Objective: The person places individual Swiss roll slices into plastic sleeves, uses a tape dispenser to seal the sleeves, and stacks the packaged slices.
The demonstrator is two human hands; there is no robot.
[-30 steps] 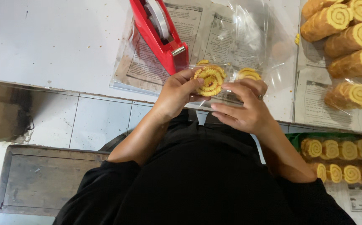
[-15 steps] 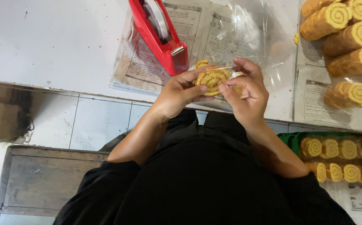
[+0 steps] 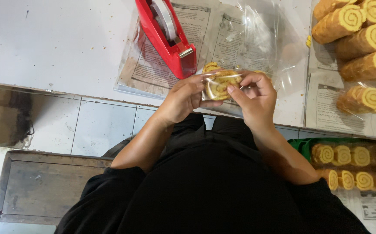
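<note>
My left hand (image 3: 181,100) and my right hand (image 3: 254,98) both grip a yellow spiral roll cake (image 3: 220,83) wrapped in clear plastic film, held over the table's front edge. My right fingers pinch the film on the roll's right end, while my left thumb and fingers press its left side. A red tape dispenser (image 3: 166,34) stands just beyond my left hand, on printed paper under clear plastic sheets (image 3: 257,30).
Several bare spiral rolls (image 3: 361,34) are stacked at the back right, with one wrapped roll (image 3: 363,99) below them. A green crate (image 3: 305,146) at the lower right holds several wrapped rolls (image 3: 352,167). A wooden bench (image 3: 45,186) sits lower left on the tiled floor.
My right hand has moved from under the roll up onto its right end. The roll has turned from spiral face up to lying sideways in the film.
</note>
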